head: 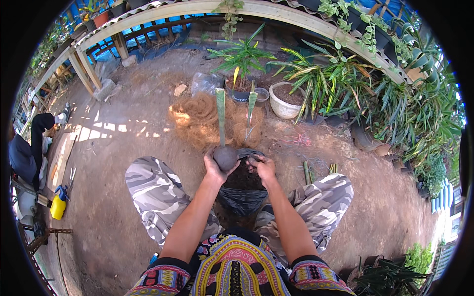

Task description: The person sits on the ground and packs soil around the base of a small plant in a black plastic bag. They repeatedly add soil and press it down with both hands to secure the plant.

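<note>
My left hand [215, 166] holds a round ball of dark soil [225, 158] from below and the left side. A green leaf cutting [220, 114] stands upright out of the ball. My right hand [262, 167] is over the right rim of a black plastic bag [242, 201] of dark soil, its fingers bent around a small dark clump [253, 161]. Beyond the bag lies a heap of brown coconut fibre [196, 118]. A second leaf cutting [252, 105] rises from the fibre on the right; its base is hard to make out.
Pink and pale strings [301, 139] and cut green stalks [306, 172] lie right of the bag. A white pot [285, 107] and potted plants stand ahead. At left are a yellow spray bottle [58, 206], scissors [72, 175] and another person's leg [38, 138].
</note>
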